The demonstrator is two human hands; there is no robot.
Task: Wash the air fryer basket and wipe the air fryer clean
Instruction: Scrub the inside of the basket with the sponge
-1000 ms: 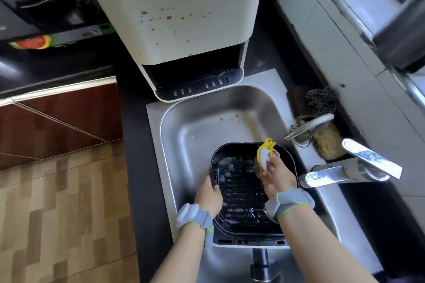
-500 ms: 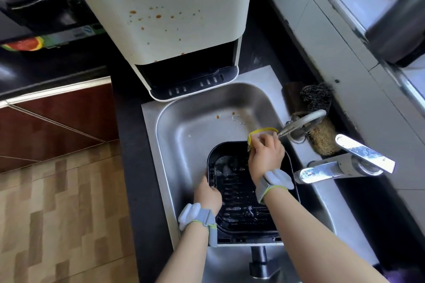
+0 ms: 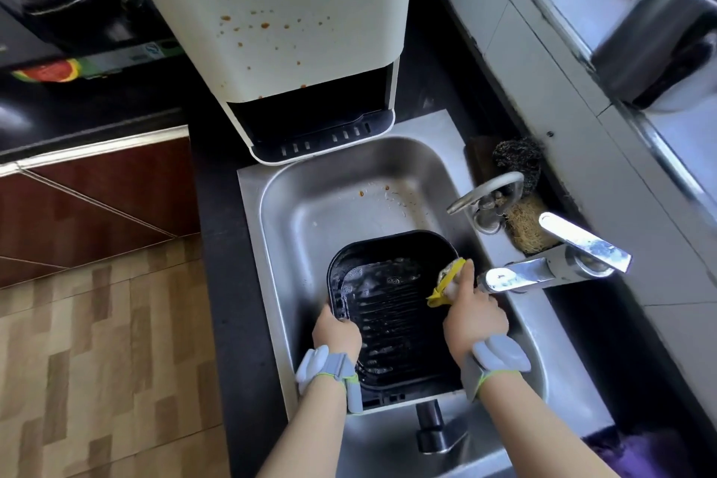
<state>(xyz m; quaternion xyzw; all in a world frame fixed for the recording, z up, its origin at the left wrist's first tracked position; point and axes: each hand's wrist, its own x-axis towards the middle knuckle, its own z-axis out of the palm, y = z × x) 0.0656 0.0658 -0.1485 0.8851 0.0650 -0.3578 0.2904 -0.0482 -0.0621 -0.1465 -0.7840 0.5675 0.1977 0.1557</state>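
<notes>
Yellow sponge in right hand

Sink is the landmark. Its far half is open floor, only crumbs there. The near half is filled by the basket, its handle sticking out toward the near rim. Two taps overhang the right rim, scrubbers wedged behind them. The air fryer stands right at the far rim, blocking approach from there. Left rim has free counter alongside.
</notes>
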